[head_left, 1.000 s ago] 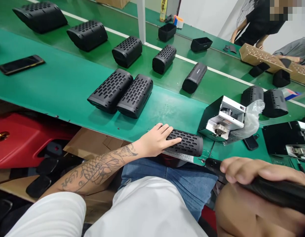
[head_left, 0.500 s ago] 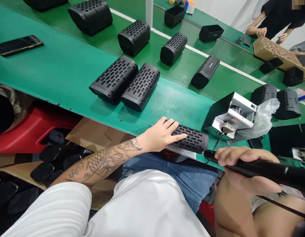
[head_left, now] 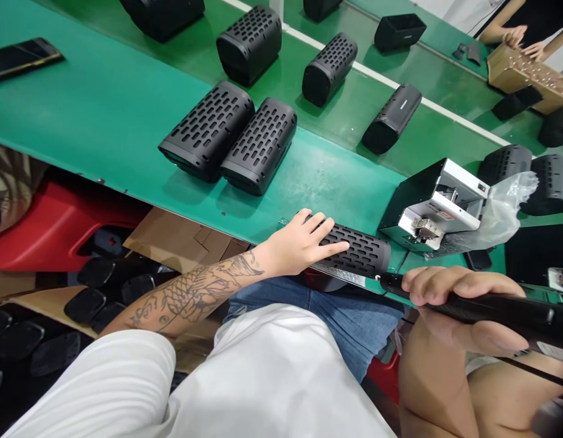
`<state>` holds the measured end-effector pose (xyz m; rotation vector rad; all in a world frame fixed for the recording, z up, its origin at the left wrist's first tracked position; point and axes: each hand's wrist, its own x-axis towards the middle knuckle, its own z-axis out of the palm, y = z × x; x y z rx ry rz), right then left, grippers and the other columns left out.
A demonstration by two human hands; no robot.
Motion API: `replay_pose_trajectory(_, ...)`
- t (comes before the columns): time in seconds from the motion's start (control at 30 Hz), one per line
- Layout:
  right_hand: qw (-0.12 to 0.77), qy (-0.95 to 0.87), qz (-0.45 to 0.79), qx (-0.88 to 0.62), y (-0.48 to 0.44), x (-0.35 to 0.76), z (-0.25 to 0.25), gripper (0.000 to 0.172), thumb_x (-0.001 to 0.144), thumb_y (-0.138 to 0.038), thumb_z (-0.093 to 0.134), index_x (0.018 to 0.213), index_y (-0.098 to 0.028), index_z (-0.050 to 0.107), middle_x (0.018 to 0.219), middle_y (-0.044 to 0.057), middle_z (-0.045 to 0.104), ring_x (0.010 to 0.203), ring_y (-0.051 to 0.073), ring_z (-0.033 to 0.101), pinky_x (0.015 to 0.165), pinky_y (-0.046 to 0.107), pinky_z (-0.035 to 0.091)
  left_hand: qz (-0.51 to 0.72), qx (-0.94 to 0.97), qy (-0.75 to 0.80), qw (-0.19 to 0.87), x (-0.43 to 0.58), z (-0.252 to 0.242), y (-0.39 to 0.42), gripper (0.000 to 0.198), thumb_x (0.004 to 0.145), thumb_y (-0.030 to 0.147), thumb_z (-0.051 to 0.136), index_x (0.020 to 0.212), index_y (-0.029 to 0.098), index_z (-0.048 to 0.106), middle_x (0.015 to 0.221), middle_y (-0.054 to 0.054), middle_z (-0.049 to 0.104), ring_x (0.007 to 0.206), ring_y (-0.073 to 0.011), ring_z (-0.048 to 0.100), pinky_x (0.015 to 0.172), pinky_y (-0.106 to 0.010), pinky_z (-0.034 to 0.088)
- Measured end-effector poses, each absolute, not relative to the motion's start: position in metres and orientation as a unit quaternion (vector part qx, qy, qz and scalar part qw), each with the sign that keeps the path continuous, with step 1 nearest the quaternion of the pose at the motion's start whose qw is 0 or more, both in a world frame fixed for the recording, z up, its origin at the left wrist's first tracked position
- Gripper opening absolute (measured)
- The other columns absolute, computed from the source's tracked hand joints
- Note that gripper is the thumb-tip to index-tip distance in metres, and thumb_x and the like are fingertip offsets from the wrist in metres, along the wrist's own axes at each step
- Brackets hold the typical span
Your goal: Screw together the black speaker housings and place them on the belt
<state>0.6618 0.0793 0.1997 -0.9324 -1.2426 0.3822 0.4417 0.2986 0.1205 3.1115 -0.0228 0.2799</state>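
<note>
At the near edge of the green desk [head_left: 103, 121], the left hand [head_left: 300, 246] lies flat on a perforated black speaker shell [head_left: 359, 250]; the right hand [head_left: 459, 304] is closed around an electric screwdriver [head_left: 500, 309]. Two more shells [head_left: 229, 137] and a screw feeder [head_left: 434, 210] stand near.

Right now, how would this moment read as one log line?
left hand: resting on speaker shell | right hand: gripping electric screwdriver | tip at shell end

Blk slotted speaker shell [head_left: 360, 250], grn bench [head_left: 103, 121]
</note>
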Motion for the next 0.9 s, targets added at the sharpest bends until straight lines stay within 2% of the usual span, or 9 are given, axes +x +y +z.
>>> replay_pose_trajectory(0.1, 0.696, -0.569, 0.183, -0.399, 0.08, 0.663, 0.197, 0.046, 0.108, -0.062, 0.071, 0.107, -0.016, 0.068, 0.074, -0.001, 0.061, 0.059, 0.014, 0.066, 0.062, 0.034, 0.064, 0.155, 0.987, -0.016, -0.034, 0.441, 0.114, 0.3, 0.073, 0.113, 0.025, 0.059, 0.184, 0.039, 0.055, 0.166, -0.025, 0.06, 0.146, -0.0412, 0.06, 0.123, -0.065, 0.05)
replay_pose_trajectory(0.2, 0.702, -0.571, 0.192, -0.379, 0.08, 0.666, 0.192, 0.052, 0.107, -0.065, 0.072, 0.126, -0.016, 0.078, 0.076, 0.0, 0.062, 0.062, 0.014, 0.067, 0.063, 0.034, 0.063, 0.229, 0.97, -0.029, -0.072, 0.441, 0.108, 0.3, 0.068, 0.111, 0.025, 0.065, 0.178, 0.035, 0.063, 0.158, -0.026, 0.065, 0.138, -0.0396, 0.064, 0.117, -0.062, 0.054)
replay_pose_trajectory(0.33, 0.692, -0.596, 0.214, -0.345, 0.077, 0.67, 0.187, 0.056, 0.107, -0.06, 0.075, 0.139, -0.015, 0.079, 0.081, 0.001, 0.062, 0.07, 0.014, 0.069, 0.068, 0.035, 0.063, 0.236, 0.969, -0.024, -0.076, 0.441, 0.106, 0.3, 0.069, 0.11, 0.025, 0.069, 0.178, 0.034, 0.062, 0.159, -0.026, 0.065, 0.138, -0.0377, 0.064, 0.118, -0.061, 0.054)
replay_pose_trajectory(0.5, 0.686, -0.606, 0.239, -0.325, 0.078, 0.675, 0.183, 0.053, 0.109, -0.059, 0.072, 0.135, -0.014, 0.075, 0.082, 0.001, 0.061, 0.072, 0.014, 0.069, 0.069, 0.034, 0.063, 0.242, 0.967, -0.018, -0.082, 0.441, 0.106, 0.298, 0.07, 0.111, 0.024, 0.07, 0.179, 0.033, 0.06, 0.158, -0.026, 0.067, 0.139, -0.0367, 0.066, 0.119, -0.061, 0.055)
replay_pose_trajectory(0.7, 0.685, -0.609, 0.23, -0.325, 0.081, 0.674, 0.18, 0.058, 0.116, -0.067, 0.052, 0.125, -0.013, 0.07, 0.077, 0.001, 0.059, 0.069, 0.013, 0.067, 0.069, 0.033, 0.063, 0.269, 0.958, -0.019, -0.099, 0.443, 0.106, 0.298, 0.064, 0.111, 0.022, 0.069, 0.174, 0.031, 0.066, 0.152, -0.025, 0.07, 0.134, -0.0365, 0.069, 0.115, -0.058, 0.057)
replay_pose_trajectory(0.8, 0.688, -0.607, 0.227, -0.327, 0.079, 0.67, 0.18, 0.052, 0.113, -0.066, 0.059, 0.119, -0.015, 0.067, 0.076, -0.001, 0.058, 0.065, 0.012, 0.065, 0.068, 0.031, 0.063, 0.265, 0.96, -0.02, -0.089, 0.442, 0.107, 0.299, 0.064, 0.109, 0.021, 0.07, 0.172, 0.03, 0.068, 0.151, -0.026, 0.069, 0.135, -0.038, 0.069, 0.115, -0.059, 0.058)
replay_pose_trajectory(0.9, 0.711, -0.533, 0.193, -0.417, 0.076, 0.679, 0.184, 0.056, 0.101, -0.069, 0.079, 0.114, -0.017, 0.065, 0.077, -0.002, 0.058, 0.066, 0.01, 0.065, 0.071, 0.03, 0.064, 0.263, 0.962, -0.018, -0.072, 0.442, 0.108, 0.296, 0.062, 0.107, 0.021, 0.072, 0.169, 0.029, 0.071, 0.151, -0.026, 0.069, 0.134, -0.039, 0.069, 0.113, -0.059, 0.06)
